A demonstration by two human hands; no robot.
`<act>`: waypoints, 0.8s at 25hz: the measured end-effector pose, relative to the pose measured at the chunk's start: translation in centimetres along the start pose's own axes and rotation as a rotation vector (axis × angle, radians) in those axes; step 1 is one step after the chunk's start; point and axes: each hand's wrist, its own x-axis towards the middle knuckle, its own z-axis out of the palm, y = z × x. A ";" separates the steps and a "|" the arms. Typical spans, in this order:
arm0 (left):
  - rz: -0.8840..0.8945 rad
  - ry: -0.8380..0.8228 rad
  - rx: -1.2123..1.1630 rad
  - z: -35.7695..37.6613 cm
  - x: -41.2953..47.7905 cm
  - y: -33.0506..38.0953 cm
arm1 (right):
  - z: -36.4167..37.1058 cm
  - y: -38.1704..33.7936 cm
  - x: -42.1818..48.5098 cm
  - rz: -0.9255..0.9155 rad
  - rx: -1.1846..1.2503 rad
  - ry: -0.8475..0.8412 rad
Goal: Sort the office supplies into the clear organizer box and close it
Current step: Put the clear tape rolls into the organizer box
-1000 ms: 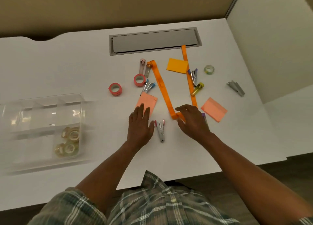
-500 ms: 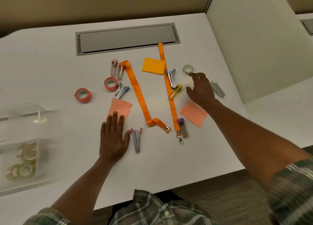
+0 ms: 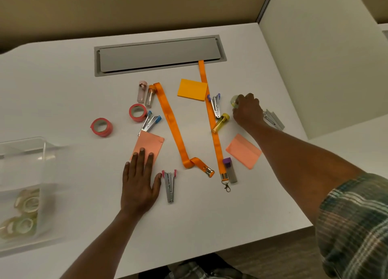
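Observation:
The clear organizer box (image 3: 45, 152) stands open at the left edge, with several clear tape rolls (image 3: 25, 203) in its near compartment. My right hand (image 3: 247, 110) reaches to the far right and curls its fingers around a small clear tape roll (image 3: 234, 101) that rests on the white desk (image 3: 63, 94). My left hand (image 3: 139, 184) lies flat on the desk with its fingertips on a pink sticky pad (image 3: 148, 145). A pink-tipped stapler (image 3: 169, 185) lies just right of that hand.
Two red tape rolls (image 3: 101, 127) (image 3: 137, 112), two orange lanyards (image 3: 170, 123) (image 3: 215, 131), an orange pad (image 3: 192, 89), another pink pad (image 3: 243, 150), more small staplers (image 3: 150, 122) (image 3: 215, 104), a silver stapler (image 3: 274, 119), small tubes (image 3: 141, 91) and a grey cable hatch (image 3: 159, 55) share the desk.
My right hand left the lanyard clip near the middle, swept to the far right and closed over the clear tape roll. My left hand stayed flat on the pink pad.

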 end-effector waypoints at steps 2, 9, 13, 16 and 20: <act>0.004 0.007 -0.001 0.1 0.0 0.0 | 0.4 0.2 -1.2 -0.047 -0.003 0.013; 0.022 0.000 -0.032 0.2 -0.1 -0.4 | -1.5 -0.9 -5.9 -0.028 0.124 0.018; 0.015 0.004 -0.105 -1.4 -1.1 -0.2 | -2.2 -6.1 -11.1 -0.047 0.363 0.013; -0.001 0.073 -0.210 -3.9 -2.0 -0.2 | -2.1 -11.8 -15.7 -0.071 0.615 -0.084; 0.116 0.205 -0.388 -8.2 -3.5 -1.7 | -1.4 -20.3 -21.3 -0.092 0.840 -0.398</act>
